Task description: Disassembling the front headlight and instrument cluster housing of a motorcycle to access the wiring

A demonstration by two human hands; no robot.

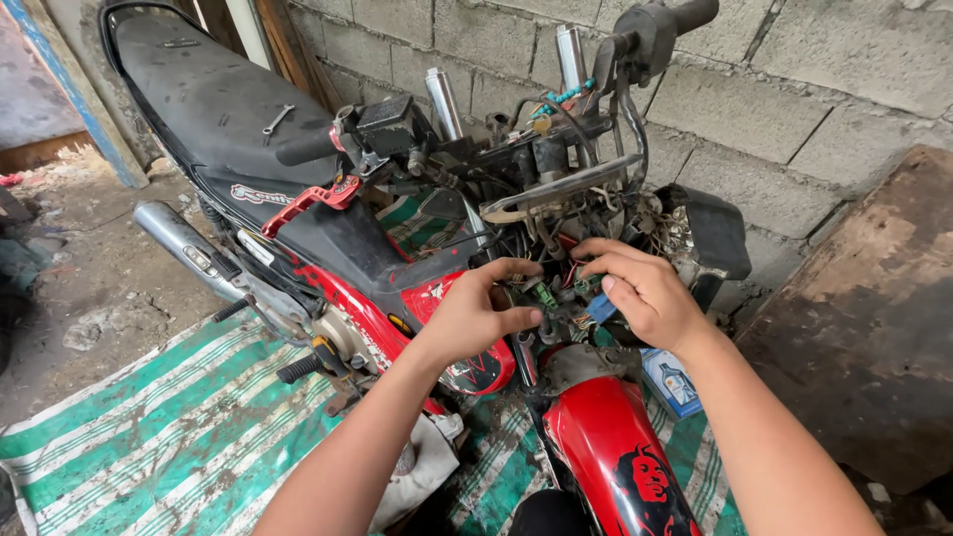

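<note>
Both hands work in the motorcycle's (377, 258) exposed wiring (556, 288). Left hand (476, 313) fingers pinch wires; right hand (640, 293) fingers grip a blue connector (602, 309). A striped mat (149, 417) covers the dirt floor (89, 288) beside a block wall (794, 89).

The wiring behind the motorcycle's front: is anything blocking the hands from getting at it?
No cover is over it: the wiring lies exposed, and both the left hand and right hand are already in it. Only the metal bracket and handlebar cables cross above, clear of the fingers.

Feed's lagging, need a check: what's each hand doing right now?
Left hand: fingers curled into the exposed wiring behind the motorcycle's headstock; what it grips cannot be told.
Right hand: fingertips pinching in the same wiring, by a blue connector.
</note>
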